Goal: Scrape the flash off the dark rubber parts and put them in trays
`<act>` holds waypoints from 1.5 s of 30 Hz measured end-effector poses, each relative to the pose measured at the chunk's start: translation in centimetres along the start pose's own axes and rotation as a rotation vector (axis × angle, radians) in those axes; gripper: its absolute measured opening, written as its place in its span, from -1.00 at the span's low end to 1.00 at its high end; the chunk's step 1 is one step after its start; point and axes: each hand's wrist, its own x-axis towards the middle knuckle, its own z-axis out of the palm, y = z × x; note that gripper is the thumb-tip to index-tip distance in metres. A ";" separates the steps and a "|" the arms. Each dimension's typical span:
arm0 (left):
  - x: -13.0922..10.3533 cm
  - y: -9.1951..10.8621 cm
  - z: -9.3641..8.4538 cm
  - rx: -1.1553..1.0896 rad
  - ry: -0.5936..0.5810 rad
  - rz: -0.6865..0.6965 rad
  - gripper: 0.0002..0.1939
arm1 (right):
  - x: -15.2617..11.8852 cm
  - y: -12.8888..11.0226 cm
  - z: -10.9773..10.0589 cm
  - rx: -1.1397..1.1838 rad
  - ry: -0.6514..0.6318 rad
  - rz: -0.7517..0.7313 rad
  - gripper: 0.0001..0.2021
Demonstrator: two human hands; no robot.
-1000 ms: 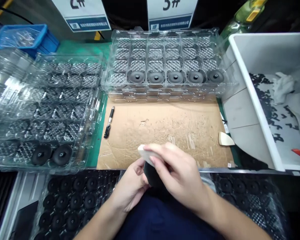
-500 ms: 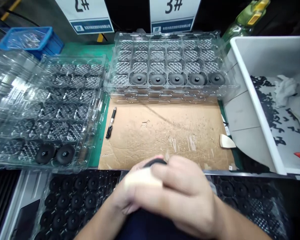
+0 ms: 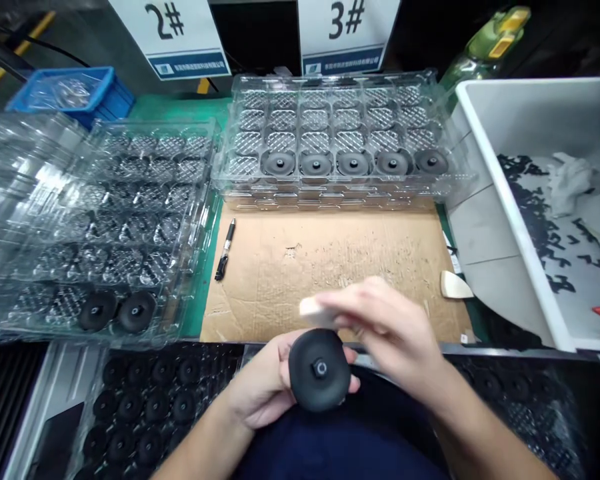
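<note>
Near the table's front edge, my left hand [image 3: 267, 387] grips a round black part [image 3: 320, 387] with a small raised hub, its dished face turned up. Just above and to the right, my right hand [image 3: 385, 327] holds a white block [image 3: 320, 312] between thumb and fingers; it is slightly blurred. The block is over the part's upper rim, and whether they touch I cannot tell. Beyond the hands lies a brown cardboard sheet [image 3: 280, 280].
Clear trays [image 3: 295, 183] with several black parts stand behind the cardboard; more trays [image 3: 190, 193] are at left. A pen [image 3: 225, 250] and another white block [image 3: 455, 285] lie on the cardboard. A white bin [image 3: 520, 227] stands right, a blue basket [image 3: 95, 100] back left.
My right hand has lifted up and away from my left hand with the white block. The black part, mostly covered before, now shows its face. The view has shifted slightly.
</note>
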 end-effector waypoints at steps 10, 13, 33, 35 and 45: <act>-0.5 0.0 -1.2 -0.117 -0.119 0.052 -0.37 | -7.2 7.9 5.8 -0.313 0.100 0.379 -0.61; -0.2 0.0 -1.0 -0.108 -0.103 0.076 -0.35 | -7.5 7.8 6.4 -0.356 0.079 0.347 -0.57; 0.3 -0.8 0.3 0.046 0.305 0.470 -0.43 | -2.0 -1.1 2.1 -0.149 0.333 0.121 -0.63; 0.2 -0.9 0.7 0.059 0.307 0.482 -0.48 | -1.5 -3.0 2.3 -0.132 0.248 -0.049 -0.64; -1.0 -0.7 1.2 0.121 0.298 0.552 -0.50 | -0.9 -3.6 3.9 -0.123 0.226 -0.159 -0.68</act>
